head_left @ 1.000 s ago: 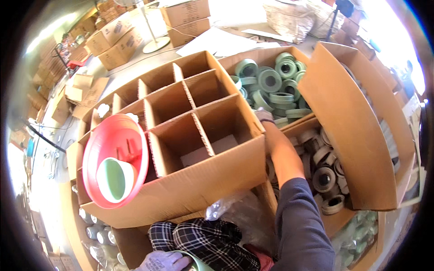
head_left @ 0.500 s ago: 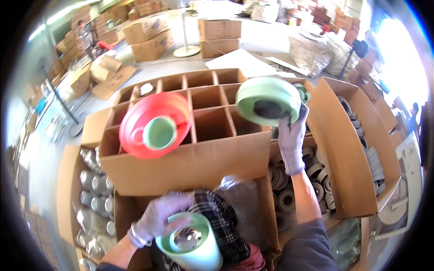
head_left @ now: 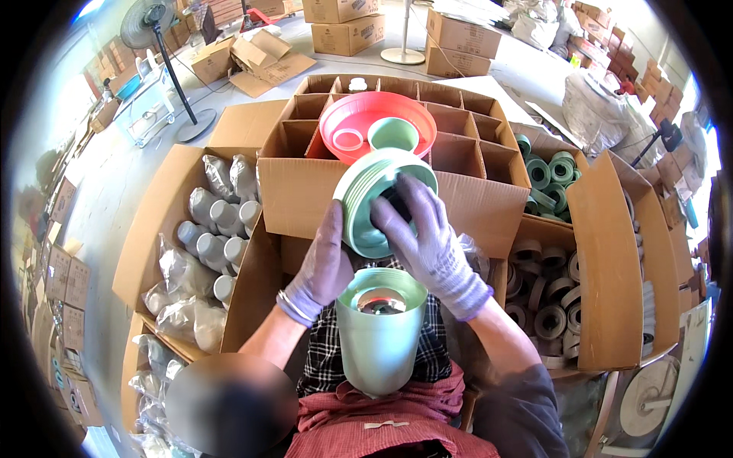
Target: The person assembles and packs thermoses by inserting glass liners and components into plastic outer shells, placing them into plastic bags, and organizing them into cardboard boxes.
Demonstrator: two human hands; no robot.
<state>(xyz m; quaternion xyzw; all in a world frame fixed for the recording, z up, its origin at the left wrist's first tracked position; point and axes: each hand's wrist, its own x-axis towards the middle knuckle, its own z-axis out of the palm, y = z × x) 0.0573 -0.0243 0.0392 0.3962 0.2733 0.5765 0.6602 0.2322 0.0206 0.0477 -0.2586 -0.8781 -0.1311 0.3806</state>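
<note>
A mint-green threaded ring lid (head_left: 357, 192) is tilted up between my gloved hands, above a matching canister (head_left: 376, 343). My left hand (head_left: 321, 259) grips the lid's left side. My right hand (head_left: 424, 248) holds it with fingers bent into the dark centre. The canister stands upright on my lap against black plaid cloth (head_left: 328, 359), open at the top with a shiny metal liner (head_left: 385, 304) inside. Beyond the lid, a red basin (head_left: 416, 114) holding a green cup (head_left: 393, 133) rests on a divided carton (head_left: 466, 206).
Boxes of bagged pale containers (head_left: 221, 248) stand at left, green rings (head_left: 553, 179) and grey rings (head_left: 550, 320) at right, beside a tall carton flap (head_left: 611, 290). Behind are a pedestal fan (head_left: 140, 24), stacked cartons (head_left: 347, 34) and large sacks (head_left: 592, 107).
My right hand has brought the green lid from the right-hand boxes to the middle, over the canister. My left hand has moved up from the canister onto the lid. The camera's view has shifted.
</note>
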